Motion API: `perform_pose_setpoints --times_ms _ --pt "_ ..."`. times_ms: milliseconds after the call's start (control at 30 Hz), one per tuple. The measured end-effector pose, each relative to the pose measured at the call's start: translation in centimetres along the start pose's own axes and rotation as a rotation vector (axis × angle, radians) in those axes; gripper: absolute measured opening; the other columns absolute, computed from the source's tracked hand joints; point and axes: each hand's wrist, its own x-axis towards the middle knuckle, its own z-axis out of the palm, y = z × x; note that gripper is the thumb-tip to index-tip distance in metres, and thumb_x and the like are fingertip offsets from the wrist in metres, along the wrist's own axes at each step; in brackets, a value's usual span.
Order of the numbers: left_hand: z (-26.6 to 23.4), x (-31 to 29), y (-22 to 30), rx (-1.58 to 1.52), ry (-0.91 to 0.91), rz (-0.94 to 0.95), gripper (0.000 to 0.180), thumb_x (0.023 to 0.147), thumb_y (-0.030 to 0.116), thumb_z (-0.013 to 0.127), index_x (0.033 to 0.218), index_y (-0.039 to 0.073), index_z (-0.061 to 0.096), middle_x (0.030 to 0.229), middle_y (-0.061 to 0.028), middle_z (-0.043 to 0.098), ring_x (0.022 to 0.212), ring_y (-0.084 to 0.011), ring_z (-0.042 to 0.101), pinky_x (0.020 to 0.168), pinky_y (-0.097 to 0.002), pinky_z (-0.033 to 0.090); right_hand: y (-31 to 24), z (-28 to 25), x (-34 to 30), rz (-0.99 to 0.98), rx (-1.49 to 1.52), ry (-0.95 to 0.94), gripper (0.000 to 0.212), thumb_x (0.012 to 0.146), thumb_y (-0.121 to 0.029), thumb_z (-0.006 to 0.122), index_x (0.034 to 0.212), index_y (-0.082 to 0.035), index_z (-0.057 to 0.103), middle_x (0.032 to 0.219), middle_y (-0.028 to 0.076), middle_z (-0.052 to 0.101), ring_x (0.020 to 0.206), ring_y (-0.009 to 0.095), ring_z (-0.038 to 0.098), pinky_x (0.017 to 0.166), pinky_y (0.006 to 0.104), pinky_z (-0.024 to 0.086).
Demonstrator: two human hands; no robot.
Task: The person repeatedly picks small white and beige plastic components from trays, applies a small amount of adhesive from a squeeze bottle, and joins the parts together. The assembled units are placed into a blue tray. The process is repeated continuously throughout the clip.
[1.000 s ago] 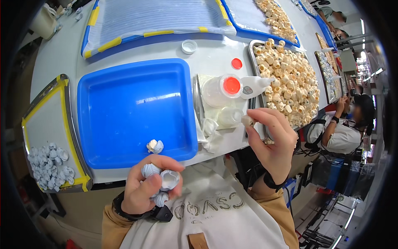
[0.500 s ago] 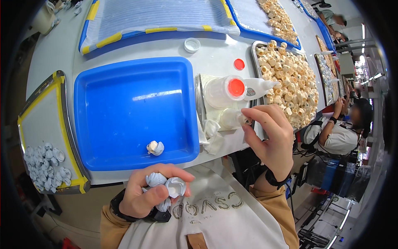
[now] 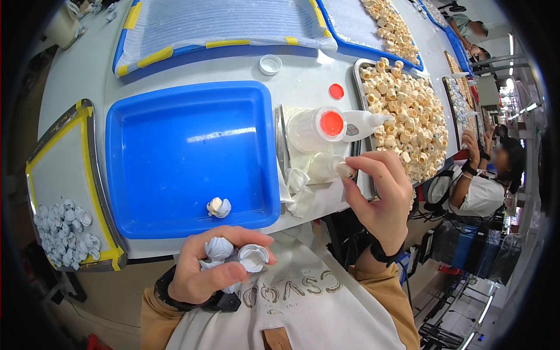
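Pale blue-grey hollow shells with swirled ridges [image 3: 217, 249], insides whiter. Plain bright-blue rectangular plastic tray [image 3: 181, 169]; small rounded two-tone piece [image 3: 219, 207] is cream and pale blue. Heaped small hollow cups [image 3: 408, 119], cream. Flat round plastic lid [image 3: 336, 91], red. Thin whitish-blue sheet [image 3: 221, 20], fine stripes, bright yellow tape strips [image 3: 156, 56]. Off-white cloth apron [image 3: 233, 326], brownish lettering.

Okay so at 7 o'clock in the head view the left hand [image 3: 197, 267] cups a few pale blue shells [image 3: 253, 258], and around 3 the right hand [image 3: 382, 201] pinches a small piece [image 3: 346, 171] right by a clear cup [image 3: 322, 167]. Blue tray [image 3: 175, 169]'s at 9, cream bits [image 3: 405, 122] heaped at 2.
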Motion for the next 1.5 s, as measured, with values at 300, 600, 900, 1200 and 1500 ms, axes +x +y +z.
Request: perform_pose_setpoints --times_ms 300,600,900,1200,1500 --pt "-0.2 0.2 -0.9 0.013 0.032 0.116 0.037 0.076 0.009 0.067 0.110 -0.002 0.055 0.100 -0.0086 0.060 0.090 -0.0123 0.056 0.079 -0.0273 0.045 0.5 0.2 -0.7 0.020 0.023 0.054 0.031 0.061 0.005 0.068 0.089 -0.003 0.061 0.083 0.009 0.058 0.072 0.024 0.054 0.061 0.0324 0.043" --pt "1.4 0.9 -1.4 0.162 0.124 0.279 0.039 0.073 0.000 0.072 0.108 -0.001 0.053 0.098 -0.0064 0.059 0.087 -0.0088 0.055 0.075 -0.0226 0.044 -3.1 0.4 -0.3 -0.157 0.446 0.138 0.035 0.055 0.004 0.067 0.089 0.001 0.064 0.082 0.011 0.061 0.069 0.022 0.057 0.059 0.0292 0.045" --pt "1.0 1.3 -1.8 0.302 0.060 0.538 0.046 0.068 0.000 0.078 0.104 0.002 0.049 0.097 -0.0119 0.059 0.079 -0.0094 0.052 0.069 -0.0249 0.043 -5.5 2.0 0.6 -0.314 0.691 -0.052 0.036 0.056 0.001 0.068 0.091 0.002 0.065 0.081 0.011 0.062 0.063 0.021 0.056 0.056 0.0298 0.043" --pt "0.5 1.2 -2.3 0.313 0.067 0.552 0.045 0.067 0.002 0.080 0.100 0.003 0.050 0.094 -0.0127 0.061 0.077 -0.0108 0.055 0.066 -0.0252 0.044 -5.1 1.5 1.1 -0.307 0.694 -0.266 0.035 0.065 -0.005 0.072 0.097 0.004 0.064 0.081 0.011 0.061 0.065 0.020 0.056 0.055 0.0296 0.043" --pt "0.4 1.3 -1.1 0.681 0.058 0.657 0.037 0.063 0.007 0.081 0.091 0.000 0.058 0.083 -0.0127 0.064 0.072 -0.0201 0.062 0.062 -0.0290 0.048 -4.4 1.3 0.7 -0.317 0.705 -0.345 0.031 0.065 -0.009 0.074 0.093 0.003 0.067 0.078 0.011 0.062 0.063 0.019 0.057 0.052 0.0269 0.044"
